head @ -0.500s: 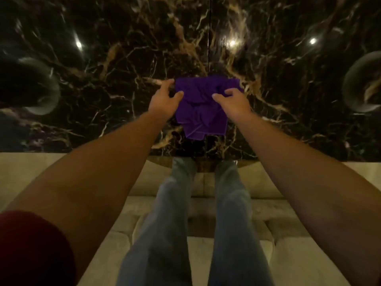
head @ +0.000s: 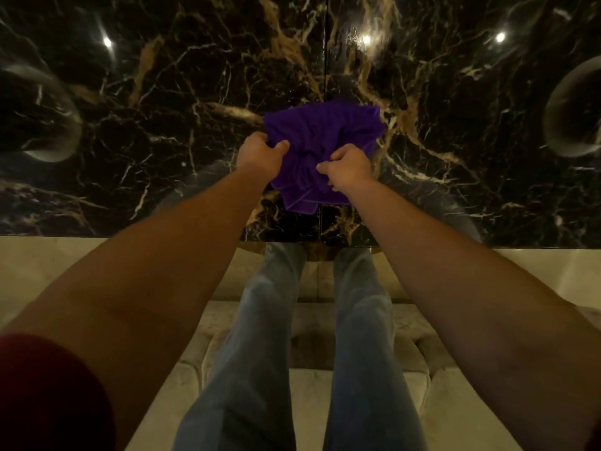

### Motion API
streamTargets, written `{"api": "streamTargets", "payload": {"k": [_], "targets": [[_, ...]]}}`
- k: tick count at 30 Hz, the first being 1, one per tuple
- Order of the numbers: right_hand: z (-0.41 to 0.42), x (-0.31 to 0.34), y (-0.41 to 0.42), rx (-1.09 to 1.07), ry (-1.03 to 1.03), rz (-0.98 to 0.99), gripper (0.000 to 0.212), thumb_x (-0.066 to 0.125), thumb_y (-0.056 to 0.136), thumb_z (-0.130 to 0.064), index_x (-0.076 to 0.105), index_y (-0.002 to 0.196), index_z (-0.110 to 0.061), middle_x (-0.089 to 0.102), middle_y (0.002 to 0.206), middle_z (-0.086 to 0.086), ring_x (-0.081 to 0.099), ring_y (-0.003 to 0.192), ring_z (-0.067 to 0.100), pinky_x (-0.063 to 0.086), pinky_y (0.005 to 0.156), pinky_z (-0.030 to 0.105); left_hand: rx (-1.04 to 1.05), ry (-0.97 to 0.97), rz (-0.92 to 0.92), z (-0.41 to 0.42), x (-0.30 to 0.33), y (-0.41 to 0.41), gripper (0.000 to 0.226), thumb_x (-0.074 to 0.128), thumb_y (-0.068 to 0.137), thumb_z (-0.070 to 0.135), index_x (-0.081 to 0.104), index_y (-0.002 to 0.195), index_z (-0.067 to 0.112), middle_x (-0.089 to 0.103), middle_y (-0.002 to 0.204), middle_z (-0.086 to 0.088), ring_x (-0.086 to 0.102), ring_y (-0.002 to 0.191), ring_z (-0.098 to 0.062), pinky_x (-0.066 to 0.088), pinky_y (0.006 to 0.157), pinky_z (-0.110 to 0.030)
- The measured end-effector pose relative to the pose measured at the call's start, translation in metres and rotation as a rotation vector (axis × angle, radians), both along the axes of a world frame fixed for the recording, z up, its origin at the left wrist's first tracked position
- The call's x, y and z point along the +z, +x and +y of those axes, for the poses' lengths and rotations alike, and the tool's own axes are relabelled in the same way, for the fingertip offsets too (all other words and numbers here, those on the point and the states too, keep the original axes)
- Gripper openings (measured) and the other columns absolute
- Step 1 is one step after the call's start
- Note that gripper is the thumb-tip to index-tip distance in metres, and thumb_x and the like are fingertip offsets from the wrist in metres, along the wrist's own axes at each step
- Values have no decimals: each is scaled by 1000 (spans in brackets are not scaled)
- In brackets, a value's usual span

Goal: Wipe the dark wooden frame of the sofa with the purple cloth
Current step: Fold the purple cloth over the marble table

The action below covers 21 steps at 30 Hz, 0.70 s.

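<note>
A crumpled purple cloth [head: 320,138] lies against the glossy black marble surface [head: 162,125] in the upper middle of the head view. My left hand [head: 260,156] pinches its left edge with fingers curled into the fabric. My right hand [head: 346,167] is bunched into the cloth's lower right part. Both forearms reach out from the bottom corners. A thin strip of dark brown sofa frame [head: 317,250] shows just below the marble, between my legs; most of it is hidden.
Beige tufted sofa cushions [head: 455,411] fill the lower part, with my jeans-clad legs [head: 247,353] on them. The beige backrest top [head: 65,265] meets the marble. A vertical seam [head: 326,60] splits the marble, which mirrors ceiling lights and round shapes at left and right.
Both hands have closed from resting spread on the cloth's sides to gripping and bunching it. The cloth is more gathered and crumpled between them.
</note>
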State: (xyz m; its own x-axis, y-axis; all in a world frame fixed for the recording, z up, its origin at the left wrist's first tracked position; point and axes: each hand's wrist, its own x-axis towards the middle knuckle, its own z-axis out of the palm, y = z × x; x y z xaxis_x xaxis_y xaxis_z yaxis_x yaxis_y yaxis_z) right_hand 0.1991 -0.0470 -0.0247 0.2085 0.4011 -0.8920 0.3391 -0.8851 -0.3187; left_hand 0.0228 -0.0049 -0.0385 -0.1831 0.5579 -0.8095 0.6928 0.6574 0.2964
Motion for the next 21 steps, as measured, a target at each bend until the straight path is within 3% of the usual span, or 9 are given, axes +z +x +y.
{"api": "streamTargets", "payload": {"k": [1,2,4,9,13,17,21], "targets": [[-4,1,0,-7,-20,37,24,79,92,-18,54,96,-17,70,108,13,70,91,27,62,82,42,-8,5,7,-1,-2,-2,30,66,99,43,67,101,13,71,101,-8,67,98,-27,55,90,-38],[-9,4,1,-10,-34,69,24,77,93,-14,54,89,-18,70,99,11,68,80,22,62,72,37,-7,11,9,-1,-3,-2,32,66,98,42,60,81,16,64,83,-4,64,86,-25,51,80,-35],[-21,10,5,-25,-60,124,29,74,93,-9,50,80,-19,65,82,6,64,66,18,56,59,30,25,21,1,-1,-2,-4,41,67,98,41,47,69,20,54,71,0,59,78,-22,45,74,-33],[-55,22,27,-135,-193,181,31,70,99,-12,48,79,-20,69,77,5,66,63,14,57,65,32,157,47,-99,-3,11,3,24,68,96,33,55,83,19,63,92,-7,63,89,-24,56,88,-44],[-58,20,31,-171,-190,79,28,68,100,-11,46,83,-20,71,87,9,64,65,16,58,69,35,193,38,-149,-12,22,14,30,68,98,26,49,76,21,57,80,-2,57,83,-21,50,75,-39],[-46,33,34,-15,-105,-110,24,69,95,-18,51,79,-19,75,91,15,74,84,30,63,82,49,240,73,-195,-19,45,19,17,66,99,26,56,92,15,60,91,-6,58,83,-21,49,73,-37],[-24,61,39,-246,14,56,22,66,99,-21,53,81,-17,65,68,3,69,63,18,62,67,38,238,96,-275,-25,78,23,16,70,97,28,64,95,13,65,93,-10,66,84,-29,56,77,-46]]}}
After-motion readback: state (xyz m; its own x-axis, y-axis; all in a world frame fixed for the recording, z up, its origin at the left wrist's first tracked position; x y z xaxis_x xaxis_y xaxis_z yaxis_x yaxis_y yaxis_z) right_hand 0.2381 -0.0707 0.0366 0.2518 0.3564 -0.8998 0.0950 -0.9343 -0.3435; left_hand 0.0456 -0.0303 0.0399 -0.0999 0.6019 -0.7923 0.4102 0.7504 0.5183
